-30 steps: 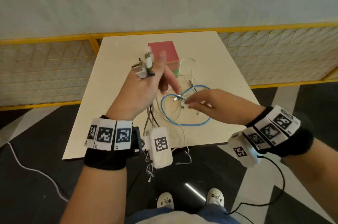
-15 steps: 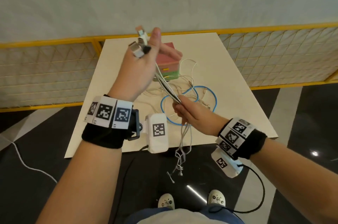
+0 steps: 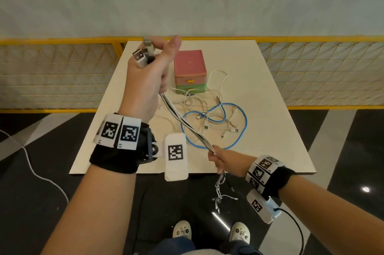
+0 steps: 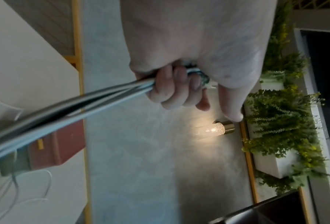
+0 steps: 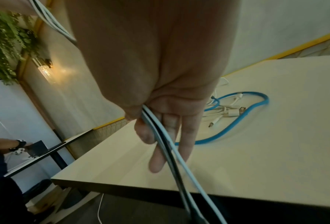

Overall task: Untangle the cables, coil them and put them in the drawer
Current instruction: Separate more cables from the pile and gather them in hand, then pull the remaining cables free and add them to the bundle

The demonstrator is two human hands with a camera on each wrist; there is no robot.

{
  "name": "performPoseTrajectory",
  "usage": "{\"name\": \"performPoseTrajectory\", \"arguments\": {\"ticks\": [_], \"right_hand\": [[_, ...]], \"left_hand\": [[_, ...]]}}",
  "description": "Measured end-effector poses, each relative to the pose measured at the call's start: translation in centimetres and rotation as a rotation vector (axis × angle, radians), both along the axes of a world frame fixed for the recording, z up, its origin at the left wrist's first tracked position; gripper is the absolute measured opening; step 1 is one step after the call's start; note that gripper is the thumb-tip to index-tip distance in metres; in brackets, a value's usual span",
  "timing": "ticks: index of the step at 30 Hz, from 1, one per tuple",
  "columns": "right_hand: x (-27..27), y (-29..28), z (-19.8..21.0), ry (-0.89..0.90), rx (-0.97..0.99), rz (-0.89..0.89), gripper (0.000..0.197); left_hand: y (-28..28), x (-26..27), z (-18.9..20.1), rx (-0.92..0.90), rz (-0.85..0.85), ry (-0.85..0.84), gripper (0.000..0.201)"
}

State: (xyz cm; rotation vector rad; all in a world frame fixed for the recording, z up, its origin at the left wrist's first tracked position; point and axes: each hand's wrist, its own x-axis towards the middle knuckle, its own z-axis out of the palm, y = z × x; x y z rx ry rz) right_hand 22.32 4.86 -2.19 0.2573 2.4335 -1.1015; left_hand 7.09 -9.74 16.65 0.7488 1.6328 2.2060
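The left hand [image 3: 148, 80] is raised above the far left part of the table [image 3: 270, 92], with its fingers [image 4: 171, 89] curled tightly round a bundle of white and black cables [image 3: 182, 121]. The plug ends [image 3: 143, 55] of the bundle protrude above the fist. From the underside of this hand the bundle is stretched taut, down and to the right, to the right hand [image 3: 220, 161]. The right hand is held over the near table edge; the bundle is pinched under the thumb while the fingers [image 5: 187, 136] are extended almost straight. Below the right hand the loose ends [image 3: 220, 194] hang free; their connector types cannot be determined, as the detail is too small. Beyond the right hand, a blue cable [image 3: 239, 140] is looped on the table round a tangle of white cables [image 3: 209, 117]. Just right of the left hand, a pink-over-green drawer box [image 3: 190, 67] is set on the table, both drawers appearing closed.
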Motion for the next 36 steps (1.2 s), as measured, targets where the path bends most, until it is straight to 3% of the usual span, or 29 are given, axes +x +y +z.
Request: {"name": "performPoseTrajectory", "arguments": {"ticks": [3,6,10,13,16,20,23,26,29,31,33,35,36], "right_hand": [[-0.2,0.8,0.7,-0.167,-0.014,0.089,0.023],[-1.7,3.2,1.0,-0.097,0.050,0.117,0.052],[-5.8,7.2,-0.1,0.193,0.114,-0.249,0.032],[-9.0,10.0,-1.4,0.193,0.261,-0.411,0.026],[-10.9,11.6,-2.6,0.069,0.352,-0.446,0.032],[-12.0,11.6,-3.4,-0.161,0.446,-0.304,0.041],[-12.1,11.7,-3.5,-0.113,0.465,-0.365,0.038],[-12.0,12.4,-3.6,0.026,0.298,-0.658,0.029],[-11.5,13.0,-2.9,0.301,0.007,-0.949,0.020],[-11.0,12.7,-1.3,0.405,-0.270,-1.064,0.032],[-10.2,11.6,0.7,0.486,-0.484,-1.046,0.031],[-8.8,9.9,3.5,0.575,-0.561,-0.877,0.016],[-8.0,8.9,4.7,0.600,-0.570,-0.779,0.019]], "left_hand": [[0.8,-0.6,-0.6,-0.122,0.045,-0.054,0.052],[1.7,-1.0,-1.5,-0.172,0.120,-0.099,0.056],[3.1,-0.9,-2.9,-0.271,0.150,-0.089,0.055],[4.4,-0.9,-4.5,-0.376,0.148,-0.092,0.052],[5.6,-1.3,-5.9,-0.420,0.159,-0.127,0.051],[6.7,-1.9,-6.9,-0.431,0.170,-0.159,0.051],[7.1,-2.2,-7.2,-0.419,0.187,-0.181,0.051],[7.3,-2.5,-7.5,-0.435,0.203,-0.187,0.051],[7.1,-2.7,-7.5,-0.420,0.185,-0.186,0.044],[7.1,-2.7,-7.4,-0.393,0.150,-0.182,0.028],[7.1,-2.5,-7.3,-0.371,0.116,-0.180,0.029],[7.4,-2.3,-7.3,-0.365,0.120,-0.182,0.043],[7.6,-2.1,-7.2,-0.360,0.118,-0.183,0.047]]}}
